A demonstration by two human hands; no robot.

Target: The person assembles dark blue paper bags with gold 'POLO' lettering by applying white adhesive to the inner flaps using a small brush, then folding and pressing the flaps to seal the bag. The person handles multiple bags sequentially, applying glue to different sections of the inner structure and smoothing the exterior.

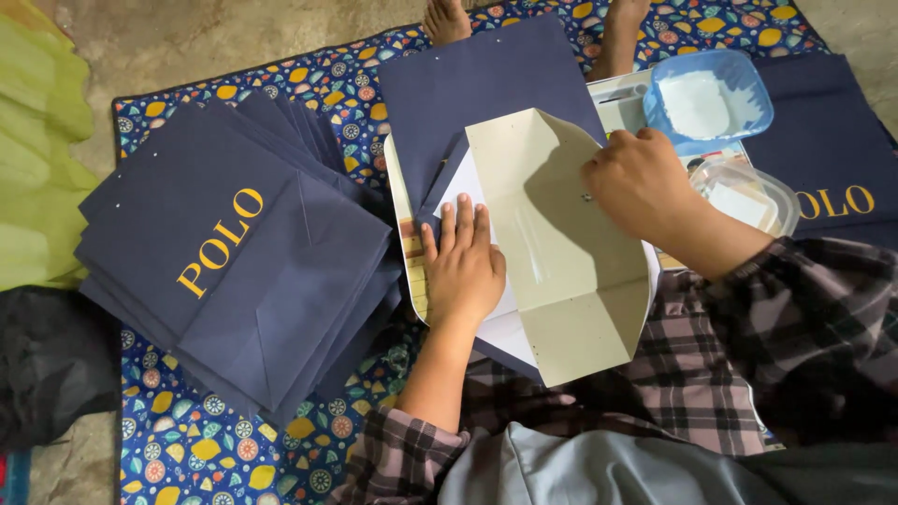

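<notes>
Blue plastic tub (708, 98), upper right of frame: square, shallow, holds a white substance, paste or powder, can't tell which. Just below it a clear plastic container (748, 192), something pale inside, partly hidden by the right forearm. Two containers in all, touching or nearly so.

Centre frame: one cream cardboard sheet (561, 252), creased, flaps folded at its top and bottom ends, lying on a half-folded navy paper bag (486, 89) whose white inner side shows under the left hand. Both sit on a pale tray (409, 245) across the person's lap.

Left hand (463, 266): flat, palm down, fingers straight and close together, pressing the white paper just beside the sheet's left edge. Right hand (641, 182): knuckles up, fingers curled and closed, pressing down on the sheet's upper right edge; can't tell whether anything is pinched underneath.

Left of frame: fanned stack of navy bags (234, 281) with yellow lettering on the top one; roughly eight to ten edges visible, exact count unclear. One more navy bag (832, 150) at right edge, also lettered.

All on a patterned blue mat (187, 440) over a stone floor. Two bare feet at top edge. Yellow-green fabric (33, 140) upper left, black cloth (47, 365) lower left
</notes>
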